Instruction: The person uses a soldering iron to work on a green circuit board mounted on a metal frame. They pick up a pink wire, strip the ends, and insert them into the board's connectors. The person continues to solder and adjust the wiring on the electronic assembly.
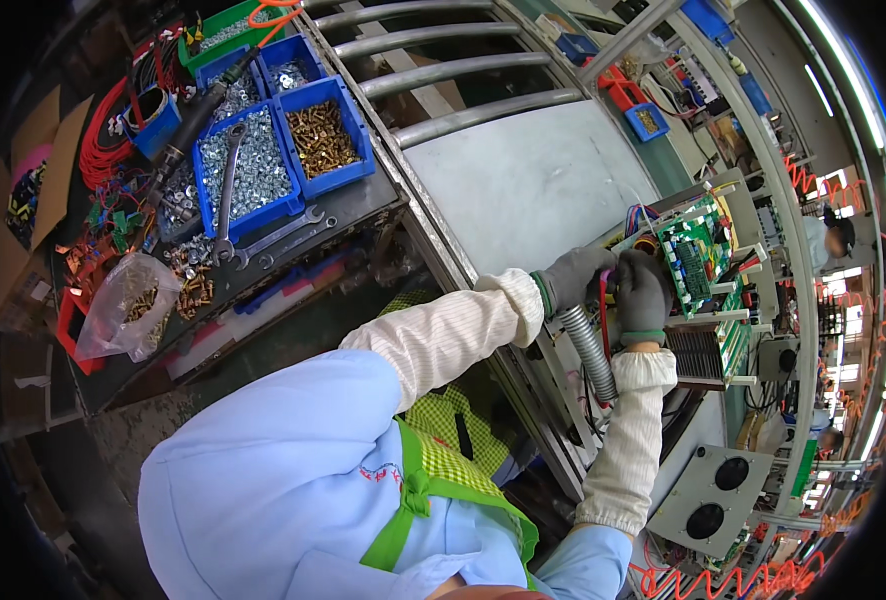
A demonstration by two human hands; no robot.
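My left hand point(572, 279), in a grey glove, has its fingers closed at a red wire point(604, 305) with a purple end. Beside it my right hand point(644, 294), gloved the same way, has its fingers curled together; whatever they hold is hidden. Both hands are at the near side of an electrical unit with a green circuit board point(698, 255). Below the left hand runs a grey corrugated hose point(589, 352), passing between the two forearms. A finned black heat sink point(696, 356) is to the right of my right wrist.
Blue bins of silver fasteners point(248, 165) and brass-coloured screws point(325, 138) stand on the left bench, with wrenches point(281, 236) and a plastic bag point(135, 305). Metal rollers point(453, 68) cross the conveyor beside a white board point(533, 180). A grey panel with two fans point(711, 498) sits lower right.
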